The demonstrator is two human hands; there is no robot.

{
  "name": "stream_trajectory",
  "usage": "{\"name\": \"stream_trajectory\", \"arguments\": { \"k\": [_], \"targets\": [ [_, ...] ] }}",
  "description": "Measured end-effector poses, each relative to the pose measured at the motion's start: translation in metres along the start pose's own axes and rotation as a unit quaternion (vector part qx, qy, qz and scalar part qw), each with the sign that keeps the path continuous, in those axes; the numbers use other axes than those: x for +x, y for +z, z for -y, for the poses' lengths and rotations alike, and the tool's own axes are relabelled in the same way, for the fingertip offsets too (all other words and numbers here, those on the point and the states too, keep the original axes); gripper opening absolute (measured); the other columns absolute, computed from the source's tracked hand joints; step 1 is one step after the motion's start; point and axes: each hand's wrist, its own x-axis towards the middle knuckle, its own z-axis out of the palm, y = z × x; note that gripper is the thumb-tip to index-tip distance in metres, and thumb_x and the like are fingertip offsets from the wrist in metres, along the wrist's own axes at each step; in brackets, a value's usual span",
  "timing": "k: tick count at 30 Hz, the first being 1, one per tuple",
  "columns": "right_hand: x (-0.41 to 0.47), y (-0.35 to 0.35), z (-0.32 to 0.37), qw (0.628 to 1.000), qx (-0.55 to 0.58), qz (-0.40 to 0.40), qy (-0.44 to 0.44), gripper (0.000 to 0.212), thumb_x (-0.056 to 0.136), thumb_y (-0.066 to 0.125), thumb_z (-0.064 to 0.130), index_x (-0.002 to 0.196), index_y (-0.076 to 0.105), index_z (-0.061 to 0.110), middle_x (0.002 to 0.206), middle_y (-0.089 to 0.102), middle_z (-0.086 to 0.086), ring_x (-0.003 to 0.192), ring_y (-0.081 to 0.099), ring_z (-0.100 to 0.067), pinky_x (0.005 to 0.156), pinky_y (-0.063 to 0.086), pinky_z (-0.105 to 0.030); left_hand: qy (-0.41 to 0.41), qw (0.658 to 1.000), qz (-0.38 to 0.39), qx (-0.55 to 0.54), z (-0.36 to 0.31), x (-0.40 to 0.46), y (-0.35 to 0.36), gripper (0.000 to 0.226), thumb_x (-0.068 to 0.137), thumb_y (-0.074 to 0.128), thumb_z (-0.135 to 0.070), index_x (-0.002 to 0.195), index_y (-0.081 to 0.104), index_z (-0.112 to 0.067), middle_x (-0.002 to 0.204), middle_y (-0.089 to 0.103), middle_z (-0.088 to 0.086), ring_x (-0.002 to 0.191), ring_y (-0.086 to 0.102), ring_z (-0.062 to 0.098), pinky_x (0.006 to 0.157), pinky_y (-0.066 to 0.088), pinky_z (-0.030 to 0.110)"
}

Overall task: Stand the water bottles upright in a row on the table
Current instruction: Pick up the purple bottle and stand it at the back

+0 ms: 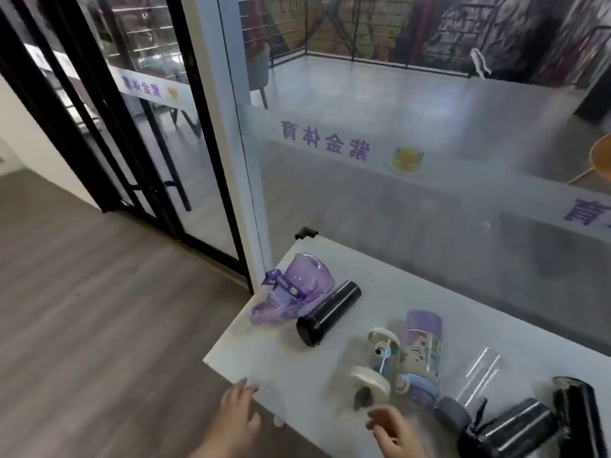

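Several water bottles lie on their sides on the white table. A wide purple bottle with a strap lies at the far left, and a black flask rests against it. Toward the middle lie a clear bottle with white caps, a purple printed bottle and a clear glass bottle with a grey cap. Two dark bottles lie at the right. My left hand hovers open at the table's front edge. My right hand is open just in front of the white-capped bottle.
The table stands against a glass wall with purple lettering. Its left corner carries a black guard. Wood floor lies to the left, with black-framed glass doors beyond. An orange chair shows behind the glass at right.
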Motion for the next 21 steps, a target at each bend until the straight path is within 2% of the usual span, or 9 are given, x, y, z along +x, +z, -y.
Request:
{"name": "stream_trajectory", "arguments": {
  "k": [1,3,5,8,13,15,17,20,21],
  "targets": [
    [0.008,0.006,-0.002,0.999,-0.017,0.010,-0.027,0.023,0.084,0.057,-0.005,0.084,0.065,0.017,0.074,0.072,0.000,0.073,0.066,-0.013,0.064,0.046,-0.013,-0.020,0.999,0.042,-0.009,0.009,0.009,-0.003,0.060,0.089,0.048,-0.026,0.145,0.028,-0.021,0.158,0.012,0.004,0.146,0.012,0.028,0.117,0.018,0.034],
    [0.017,0.014,0.009,0.998,-0.040,0.003,-0.050,0.033,0.083,0.060,-0.002,0.082,0.066,0.030,0.076,0.073,0.007,0.074,0.068,-0.009,0.072,0.050,-0.021,-0.025,0.998,0.058,0.001,0.019,0.021,-0.013,0.063,0.091,0.049,-0.025,0.148,0.023,-0.018,0.160,0.006,0.007,0.147,0.004,0.028,0.119,0.011,0.033],
    [0.023,0.025,0.028,0.996,-0.059,0.009,-0.071,0.032,0.084,0.060,0.000,0.087,0.065,0.031,0.080,0.073,0.006,0.077,0.067,-0.008,0.077,0.051,-0.024,-0.033,0.997,0.053,-0.036,0.022,0.036,-0.020,0.064,0.092,0.050,-0.022,0.149,0.021,-0.016,0.159,0.008,0.009,0.147,0.006,0.027,0.120,0.011,0.032],
    [0.030,0.038,0.054,0.988,-0.098,0.027,-0.120,0.033,0.087,0.056,-0.002,0.092,0.058,0.030,0.088,0.069,0.000,0.087,0.062,-0.008,0.074,0.047,-0.012,-0.037,0.991,0.040,-0.119,0.016,0.056,-0.032,0.072,0.091,0.054,-0.018,0.150,0.016,-0.012,0.158,0.017,0.008,0.146,0.014,0.024,0.119,0.015,0.033],
    [0.061,0.057,0.091,0.969,-0.159,0.095,-0.163,0.033,0.091,0.050,0.012,0.098,0.050,0.044,0.100,0.064,0.013,0.091,0.059,-0.002,0.076,0.045,-0.010,-0.042,0.978,-0.019,-0.204,0.001,0.093,-0.049,0.082,0.088,0.062,-0.020,0.152,0.011,-0.014,0.157,0.020,0.003,0.144,0.021,0.019,0.116,0.022,0.032],
    [0.076,0.063,0.102,0.963,-0.168,0.104,-0.183,0.028,0.092,0.049,0.016,0.106,0.051,0.041,0.106,0.060,0.018,0.095,0.057,0.001,0.083,0.043,-0.011,-0.033,0.978,-0.043,-0.203,-0.002,0.105,-0.052,0.077,0.088,0.063,-0.021,0.150,0.017,-0.018,0.157,0.020,0.003,0.144,0.022,0.018,0.115,0.024,0.032],
    [0.091,0.067,0.113,0.951,-0.197,0.108,-0.212,0.032,0.091,0.050,0.017,0.116,0.051,0.036,0.116,0.054,0.019,0.105,0.051,0.002,0.092,0.038,-0.012,-0.030,0.981,-0.050,-0.186,-0.001,0.115,-0.054,0.063,0.088,0.063,-0.024,0.143,0.033,-0.024,0.157,0.018,0.002,0.143,0.024,0.020,0.113,0.029,0.035],
    [0.117,0.074,0.127,0.924,-0.251,0.111,-0.265,0.043,0.089,0.050,0.014,0.130,0.046,0.029,0.134,0.043,0.013,0.124,0.040,-0.007,0.099,0.029,-0.013,0.015,0.984,-0.081,-0.158,-0.002,0.126,-0.059,0.026,0.087,0.063,-0.029,0.111,0.058,-0.021,0.145,0.038,0.003,0.133,0.038,0.023,0.106,0.037,0.038],
    [0.126,0.077,0.131,0.914,-0.268,0.108,-0.284,0.047,0.089,0.050,0.014,0.133,0.044,0.028,0.141,0.038,0.009,0.130,0.035,-0.011,0.103,0.028,-0.016,0.041,0.985,-0.091,-0.141,-0.003,0.129,-0.061,0.024,0.087,0.059,-0.036,0.102,0.061,-0.018,0.136,0.047,0.002,0.128,0.042,0.021,0.105,0.038,0.037]
  ]
}}
